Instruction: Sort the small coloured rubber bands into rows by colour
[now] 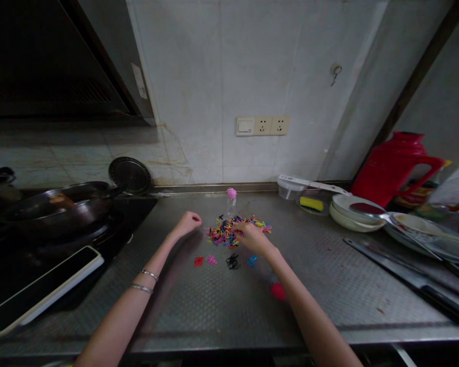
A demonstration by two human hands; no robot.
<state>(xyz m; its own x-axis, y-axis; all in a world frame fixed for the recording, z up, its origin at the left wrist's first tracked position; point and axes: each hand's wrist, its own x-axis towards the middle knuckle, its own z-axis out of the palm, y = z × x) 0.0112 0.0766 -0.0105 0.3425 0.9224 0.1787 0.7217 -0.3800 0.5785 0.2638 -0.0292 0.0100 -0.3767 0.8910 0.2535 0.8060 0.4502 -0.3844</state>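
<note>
A loose heap of small multicoloured rubber bands (224, 233) lies on the steel counter. My right hand (250, 237) reaches into its right part, thumb and fingers drawn together; what they pinch is hidden. To the left of the heap, just above the counter, my left hand (188, 223) has its fingers closed, and anything in them is too small to make out. Nearer me lie separate little piles: red bands (198, 261), pink bands (211, 260), black bands (233, 262) and blue bands (252, 261). Behind the heap stands a small clear bottle (231, 208) with a pink top.
A red-pink object (278, 291) sits beside my right forearm. On the left are a wok (61, 209) on the stove and a phone-like slab (48, 288). Bowls (354, 219), a yellow sponge (311, 204), a long knife-like tool (386, 265) and a red thermos (392, 165) occupy the right.
</note>
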